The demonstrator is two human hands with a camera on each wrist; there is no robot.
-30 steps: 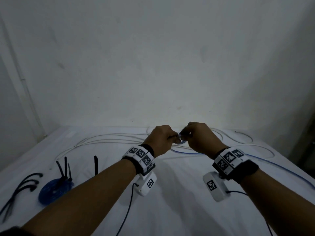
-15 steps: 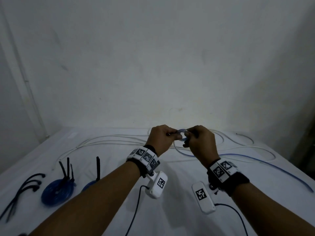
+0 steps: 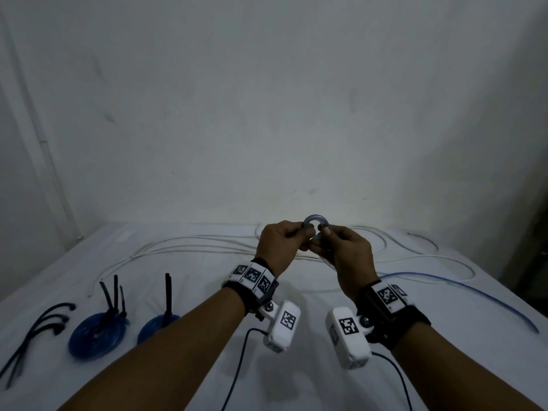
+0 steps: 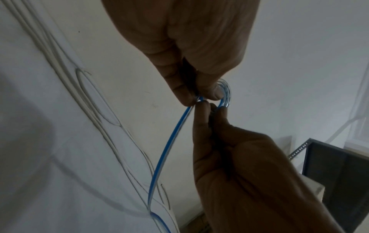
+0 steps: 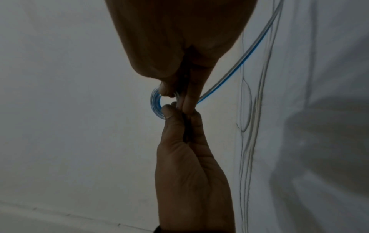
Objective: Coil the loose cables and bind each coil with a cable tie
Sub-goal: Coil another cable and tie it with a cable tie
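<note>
A white-covered bench [image 3: 184, 366] stands against a plain pale wall [image 3: 267, 99]. At its left lie loose black cable ties [image 3: 38, 327], and beside them two flat blue coils: the larger coil [image 3: 95, 336] with three black tie ends sticking up from it, and the smaller coil [image 3: 157, 324] with one tie end upright, part of it hidden behind the left forearm. White cables [image 3: 192, 246] run in long loops across the far side of the bench, passing behind the hands. In the left wrist view a dark grey cabinet [image 4: 337, 181] with a perforated metal edge stands at the lower right. Both hands are raised above the middle of the bench, close together and touching at the tips. The blue cable [image 3: 462, 287] is a clear tube with a blue stripe; its near end is wound into a small tight ring [image 3: 315, 222] held up between the hands. The left hand [image 3: 280, 247] pinches one side of the ring between thumb and curled fingers [image 4: 183, 93], and the right hand [image 3: 347, 256] pinches the other side the same way. From the ring the rest of the cable drops under the right hand and trails in a long arc across the bench to its right edge.
</note>
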